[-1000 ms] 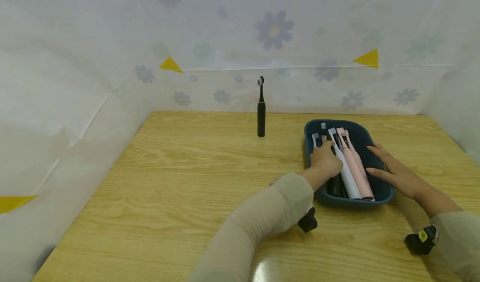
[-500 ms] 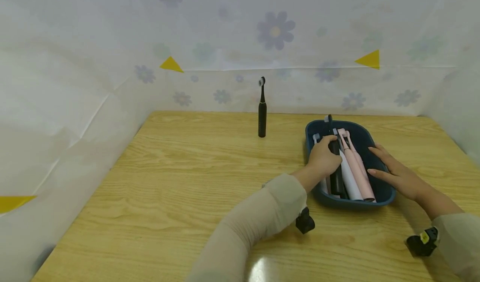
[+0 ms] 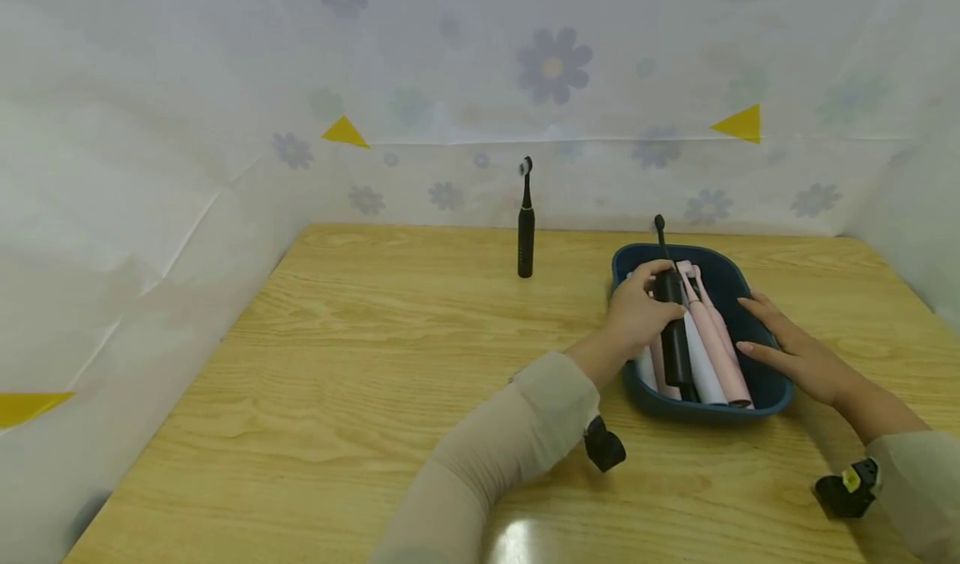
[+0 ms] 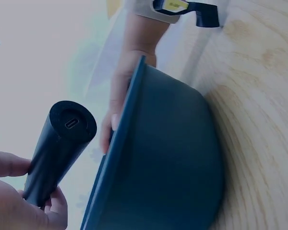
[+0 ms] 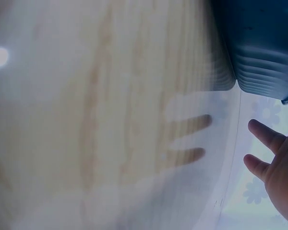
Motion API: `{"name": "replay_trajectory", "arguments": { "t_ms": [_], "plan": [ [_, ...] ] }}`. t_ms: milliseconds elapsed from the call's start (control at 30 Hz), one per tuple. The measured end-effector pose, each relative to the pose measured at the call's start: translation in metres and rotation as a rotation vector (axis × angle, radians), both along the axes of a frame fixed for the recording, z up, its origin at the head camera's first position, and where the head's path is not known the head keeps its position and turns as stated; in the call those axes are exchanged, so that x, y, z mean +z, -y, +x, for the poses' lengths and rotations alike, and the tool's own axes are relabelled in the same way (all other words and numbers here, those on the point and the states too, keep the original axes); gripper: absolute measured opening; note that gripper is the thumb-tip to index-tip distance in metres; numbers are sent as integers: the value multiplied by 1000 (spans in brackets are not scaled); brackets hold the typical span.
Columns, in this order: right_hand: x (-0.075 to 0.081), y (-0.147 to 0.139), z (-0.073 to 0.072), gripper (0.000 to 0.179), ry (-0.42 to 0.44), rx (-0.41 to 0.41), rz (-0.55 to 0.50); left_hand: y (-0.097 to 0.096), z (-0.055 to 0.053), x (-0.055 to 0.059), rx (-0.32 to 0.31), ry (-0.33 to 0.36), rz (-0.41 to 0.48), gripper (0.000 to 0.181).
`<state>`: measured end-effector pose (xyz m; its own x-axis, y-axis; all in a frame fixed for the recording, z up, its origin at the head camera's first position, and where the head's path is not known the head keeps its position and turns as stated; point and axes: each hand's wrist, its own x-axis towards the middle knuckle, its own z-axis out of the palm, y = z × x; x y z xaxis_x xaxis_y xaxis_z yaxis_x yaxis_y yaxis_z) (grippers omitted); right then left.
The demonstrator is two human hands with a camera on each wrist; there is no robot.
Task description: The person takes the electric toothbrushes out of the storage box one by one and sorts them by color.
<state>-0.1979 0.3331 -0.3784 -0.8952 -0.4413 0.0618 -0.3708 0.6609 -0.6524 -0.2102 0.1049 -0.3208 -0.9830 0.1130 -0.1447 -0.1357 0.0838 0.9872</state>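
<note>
My left hand (image 3: 633, 307) grips a black electric toothbrush (image 3: 672, 339) by its handle, tilted, with the brush head above the bin's far rim. The left wrist view shows the handle's base (image 4: 73, 123) with a charging port, apart from the blue bin (image 4: 168, 158). Pink toothbrushes (image 3: 717, 351) and a white toothbrush (image 3: 701, 364) lie inside the bin (image 3: 705, 412); others are partly hidden by my left hand. My right hand (image 3: 806, 362) rests over the bin's right rim with straight fingers, two of them spread along the outside in the right wrist view.
Another black electric toothbrush (image 3: 526, 243) stands upright near the back of the wooden table (image 3: 390, 339), left of the bin. A white flowered sheet (image 3: 450, 64) with yellow triangles hangs behind and at the sides. Wrist cameras (image 3: 604, 445) are strapped to both sleeves.
My left hand has taken hold of the black toothbrush among those in the bin and raised it, moving slightly left. My right hand has stayed at the rim.
</note>
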Motion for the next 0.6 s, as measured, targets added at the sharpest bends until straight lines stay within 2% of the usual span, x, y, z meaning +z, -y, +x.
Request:
{"name": "replay_trajectory", "arguments": {
  "t_ms": [133,300,600],
  "plan": [
    [0,0,-1,65,-4,-2,5,8,-1,2,-1,18,123,52],
    [1,1,-1,65,-4,1,4,20,-2,2,-38,38,244,51],
    [1,2,-1,66,-1,-9,1,36,1,3,-206,55,539,52]
  ]
}}
